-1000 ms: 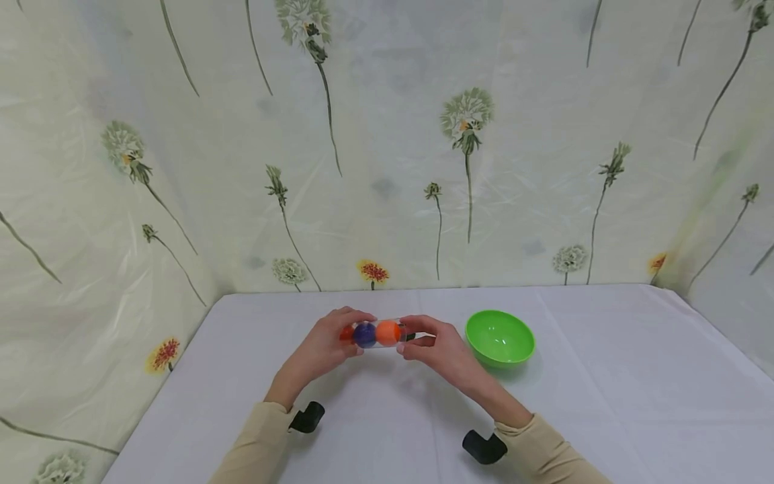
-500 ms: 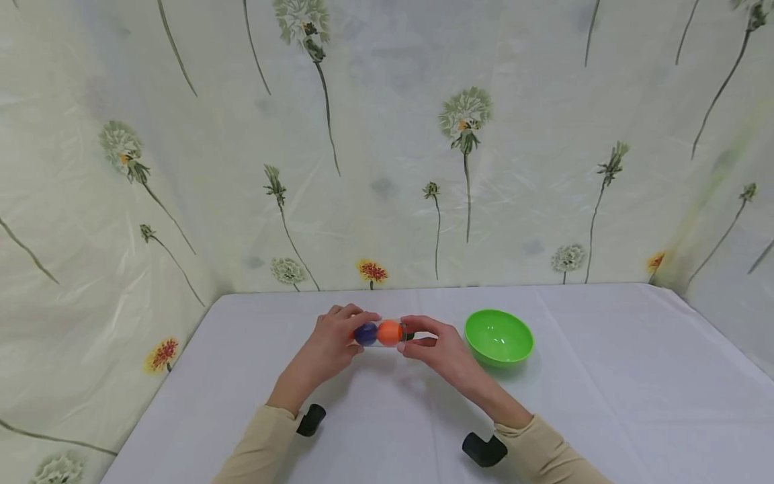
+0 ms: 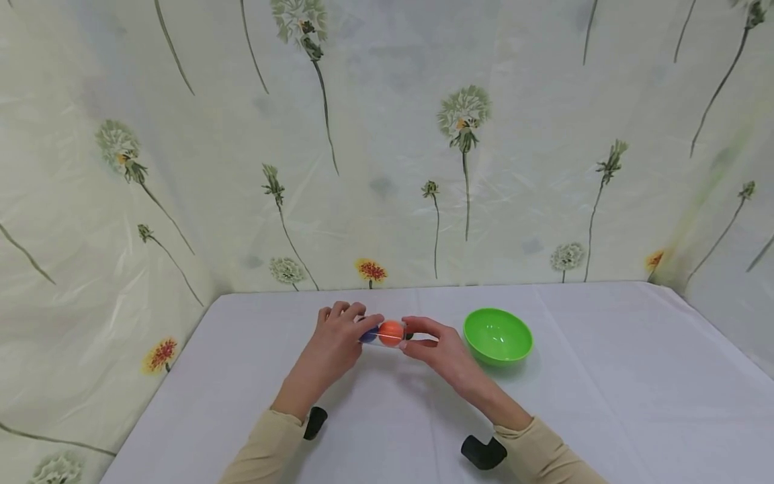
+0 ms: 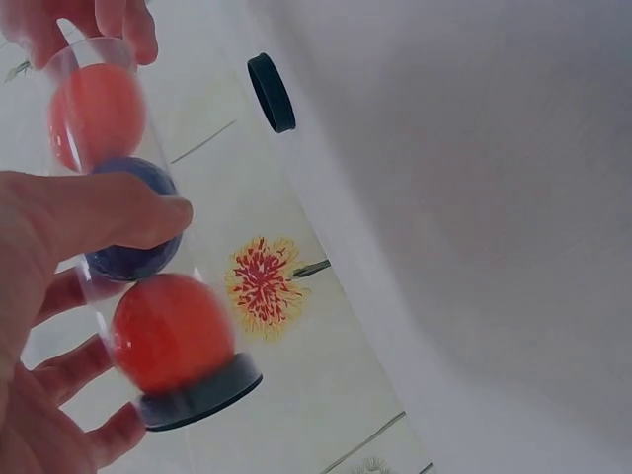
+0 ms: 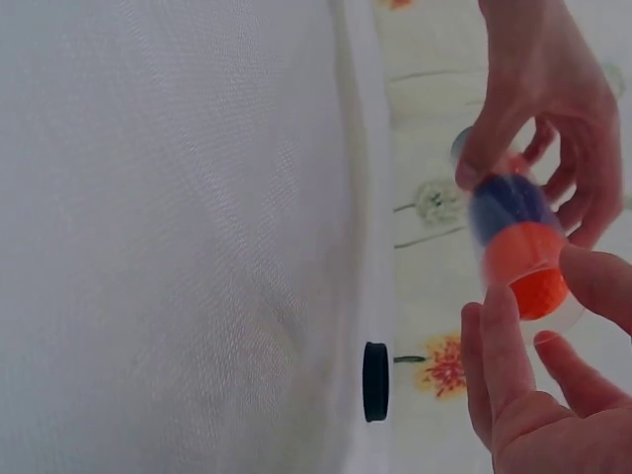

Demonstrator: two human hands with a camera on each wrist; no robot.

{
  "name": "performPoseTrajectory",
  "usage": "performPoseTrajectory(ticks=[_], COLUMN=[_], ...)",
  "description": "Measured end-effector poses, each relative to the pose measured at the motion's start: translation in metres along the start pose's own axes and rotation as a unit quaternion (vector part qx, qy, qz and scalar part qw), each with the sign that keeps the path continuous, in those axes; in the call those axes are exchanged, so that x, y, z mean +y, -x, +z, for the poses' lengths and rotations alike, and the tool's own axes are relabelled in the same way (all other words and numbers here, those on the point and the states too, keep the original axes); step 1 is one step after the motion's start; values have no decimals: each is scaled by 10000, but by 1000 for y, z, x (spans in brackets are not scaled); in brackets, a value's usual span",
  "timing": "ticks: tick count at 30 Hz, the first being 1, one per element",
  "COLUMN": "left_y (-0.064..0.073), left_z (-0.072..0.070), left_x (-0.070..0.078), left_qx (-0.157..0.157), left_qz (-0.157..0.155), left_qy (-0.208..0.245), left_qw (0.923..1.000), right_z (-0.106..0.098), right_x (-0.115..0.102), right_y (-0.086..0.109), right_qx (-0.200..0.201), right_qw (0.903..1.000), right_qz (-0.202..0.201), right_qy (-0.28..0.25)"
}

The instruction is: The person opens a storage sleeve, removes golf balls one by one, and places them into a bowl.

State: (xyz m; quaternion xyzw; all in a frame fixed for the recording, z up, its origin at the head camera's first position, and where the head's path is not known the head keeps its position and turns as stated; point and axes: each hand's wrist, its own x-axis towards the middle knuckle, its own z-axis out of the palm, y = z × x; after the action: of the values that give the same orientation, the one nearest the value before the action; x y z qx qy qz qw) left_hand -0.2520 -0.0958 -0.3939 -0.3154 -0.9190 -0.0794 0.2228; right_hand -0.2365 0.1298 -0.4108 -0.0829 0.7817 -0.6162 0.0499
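A clear plastic tube (image 4: 163, 267) holds a row of balls: an orange ball (image 3: 391, 333), a dark blue ball (image 4: 133, 259) and a red-orange ball (image 4: 173, 334). One end carries a black cap (image 4: 202, 392); the other end is uncovered. My left hand (image 3: 332, 343) grips the tube around its middle, thumb across the blue ball in the left wrist view. At the uncovered end, the thumb and fingertips of my right hand (image 3: 440, 349) pinch the rim, beside the orange ball. In the head view my left hand hides the capped end.
A second black cap (image 5: 375, 382) lies loose on the white-covered table (image 3: 605, 403), partly behind my right fingers in the head view. To the right of my right hand stands a green bowl (image 3: 498, 336). A flower-print sheet (image 3: 387, 134) hangs behind the table.
My left hand has shifted right along the tube and turned, covering the red-orange ball and part of the blue one in the head view. The right hand has barely moved.
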Motion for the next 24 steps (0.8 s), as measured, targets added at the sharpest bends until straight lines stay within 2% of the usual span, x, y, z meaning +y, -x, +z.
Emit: performPoseTrajectory(ticks=[4,9,17,24], left_y=[1,2,2,4], left_z=[2,3,3,3], left_x=[1,2,1,-1], left_qx=[142,259,494,422], left_qz=[145,233,298,193], left_qy=[-364,-562,-554,-394], left_qw=[9991,9978,9968,9981], right_z=[0,-1,-4,-7], right_x=[-1,0,0,-4], right_y=[2,2,2,4], right_qx=[-30,-75,-97,-50], right_qw=[10000,9998,9997,9999], right_qz=[20,18,38,-91], right_qy=[-65,-177,-216,-128])
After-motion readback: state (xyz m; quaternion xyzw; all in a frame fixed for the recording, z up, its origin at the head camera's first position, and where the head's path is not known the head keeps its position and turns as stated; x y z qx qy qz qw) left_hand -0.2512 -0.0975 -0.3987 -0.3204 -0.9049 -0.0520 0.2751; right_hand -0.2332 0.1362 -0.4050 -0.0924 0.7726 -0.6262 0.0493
